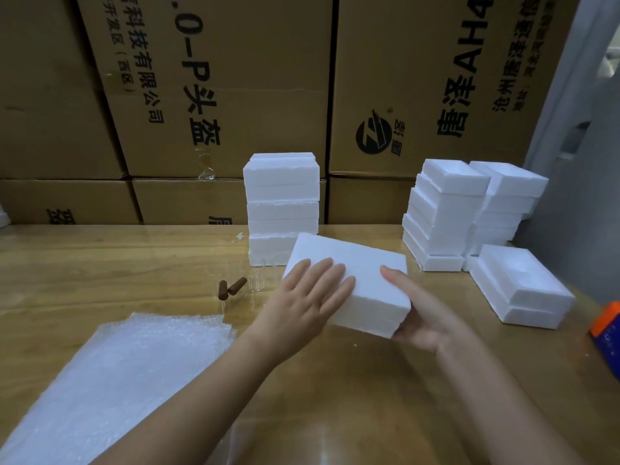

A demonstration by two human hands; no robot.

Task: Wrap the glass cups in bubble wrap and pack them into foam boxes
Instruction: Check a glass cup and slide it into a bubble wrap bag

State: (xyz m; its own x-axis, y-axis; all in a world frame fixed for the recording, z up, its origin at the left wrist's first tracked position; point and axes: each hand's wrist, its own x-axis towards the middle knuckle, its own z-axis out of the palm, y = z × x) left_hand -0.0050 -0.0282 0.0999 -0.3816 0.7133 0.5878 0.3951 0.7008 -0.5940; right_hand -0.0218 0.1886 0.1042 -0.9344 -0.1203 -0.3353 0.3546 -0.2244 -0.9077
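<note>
Head camera looks forward and down, close over the table [100, 263]

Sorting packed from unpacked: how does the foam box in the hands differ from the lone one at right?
The held foam box is closed and smooth-topped; the lone foam box shows an open hollow. The held one is tilted between the left hand and right hand; the lone one lies flat, untouched. Both are white foam.

foam box [349, 280]: matt white polystyrene, grainy. bench [335, 380]: glossy varnished wood. bubble wrap [117, 374]: clear dimpled plastic. glass cups [255, 280]: clear, smooth. cartons [235, 78]: matt brown cardboard.
</note>
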